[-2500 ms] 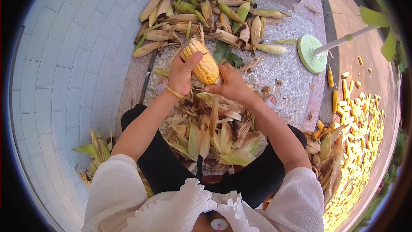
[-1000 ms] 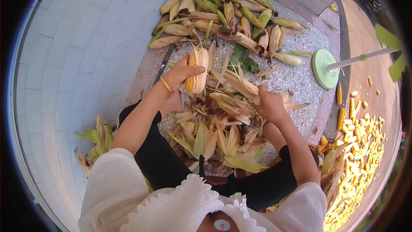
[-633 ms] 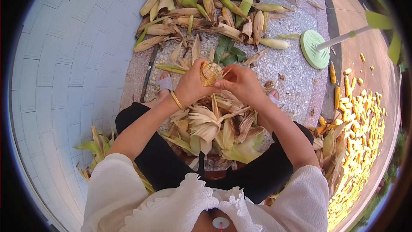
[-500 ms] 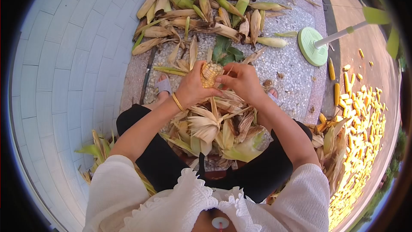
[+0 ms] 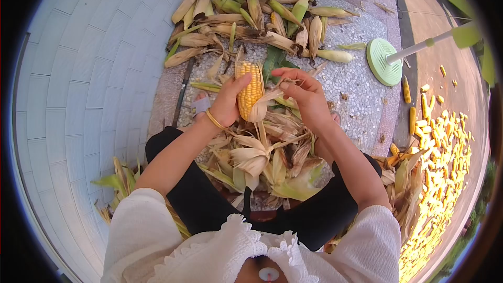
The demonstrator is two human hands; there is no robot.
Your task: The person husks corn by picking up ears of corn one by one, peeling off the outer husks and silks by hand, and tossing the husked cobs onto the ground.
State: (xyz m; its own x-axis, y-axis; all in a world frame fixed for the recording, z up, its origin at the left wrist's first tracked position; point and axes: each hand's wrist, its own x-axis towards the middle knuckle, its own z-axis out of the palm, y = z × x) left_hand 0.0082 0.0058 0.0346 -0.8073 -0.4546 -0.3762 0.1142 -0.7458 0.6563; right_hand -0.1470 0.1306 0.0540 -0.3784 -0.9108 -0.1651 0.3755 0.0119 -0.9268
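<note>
My left hand (image 5: 227,102) is closed round a yellow corn cob (image 5: 251,90), held upright with its kernels bare along most of its length. A pale strip of husk (image 5: 260,106) still hangs from the cob's lower right side. To the right of the cob, my right hand (image 5: 304,94) pinches the dry end of that husk between thumb and fingers. Below both hands lies a heap of loose husks (image 5: 251,157) between my knees.
Unhusked corn ears (image 5: 251,18) are piled beyond my hands. A green fan base (image 5: 384,62) with a pole stands at the right. Bare cobs (image 5: 443,162) cover the ground farther right. The tiled wall (image 5: 78,89) rises at the left.
The cob, earlier seen end-on between both hands, now stands upright with its side showing. My right hand has moved up and right, drawing husk away from it.
</note>
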